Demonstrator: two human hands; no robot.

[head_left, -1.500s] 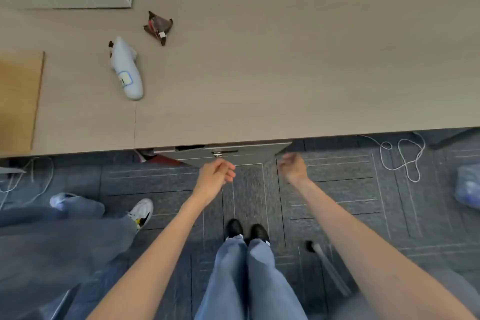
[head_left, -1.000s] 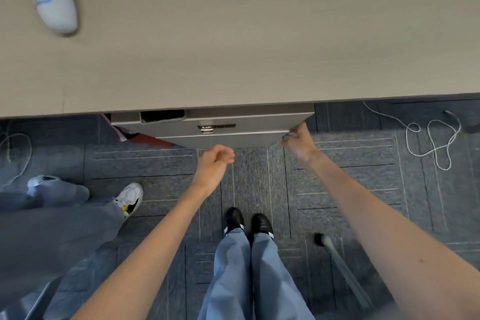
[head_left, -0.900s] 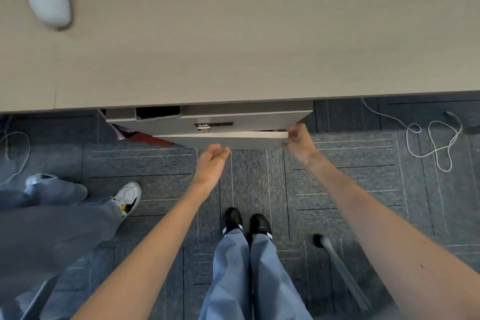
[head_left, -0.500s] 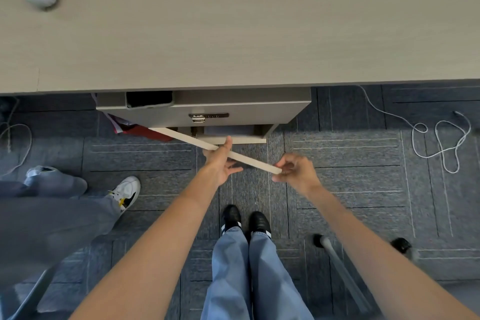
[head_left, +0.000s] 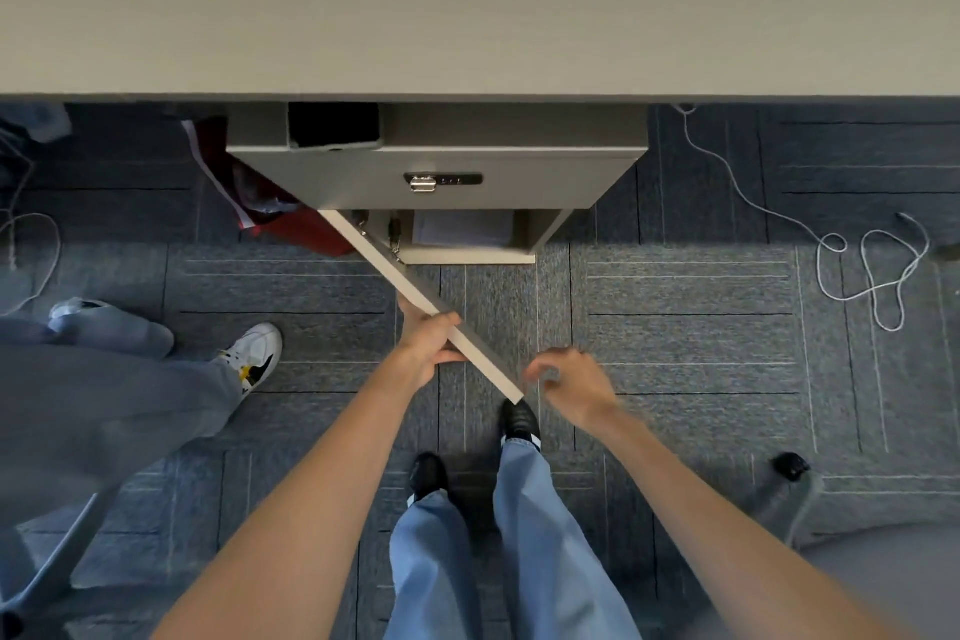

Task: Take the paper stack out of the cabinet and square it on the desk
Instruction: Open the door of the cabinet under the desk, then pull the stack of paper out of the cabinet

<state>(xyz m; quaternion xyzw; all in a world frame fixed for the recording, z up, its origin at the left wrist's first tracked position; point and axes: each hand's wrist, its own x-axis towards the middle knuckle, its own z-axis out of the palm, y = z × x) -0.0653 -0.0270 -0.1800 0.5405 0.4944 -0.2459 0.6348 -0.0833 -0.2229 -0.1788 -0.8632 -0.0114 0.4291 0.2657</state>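
A grey cabinet [head_left: 519, 182] with a metal lock stands under the beige desk [head_left: 467, 0]. Its lower door [head_left: 395, 276] is swung wide, seen edge-on as a pale strip running down to the right. Inside the lower compartment lies a white paper stack [head_left: 464, 228], partly shaded. My left hand [head_left: 427, 341] grips the door's edge near its middle. My right hand [head_left: 563, 382] hovers just right of the door's free corner, fingers curled and apart, holding nothing.
Another person's legs and a white shoe [head_left: 254, 356] are on the left. A white cord [head_left: 862, 270] lies coiled on the carpet at right. Red cloth [head_left: 291, 229] sits left of the cabinet. A chair base with a caster [head_left: 789, 465] is at lower right.
The door has swung further outward. My left hand has closed on its edge, and my right hand has let go of the door's end. The paper stack inside now shows.
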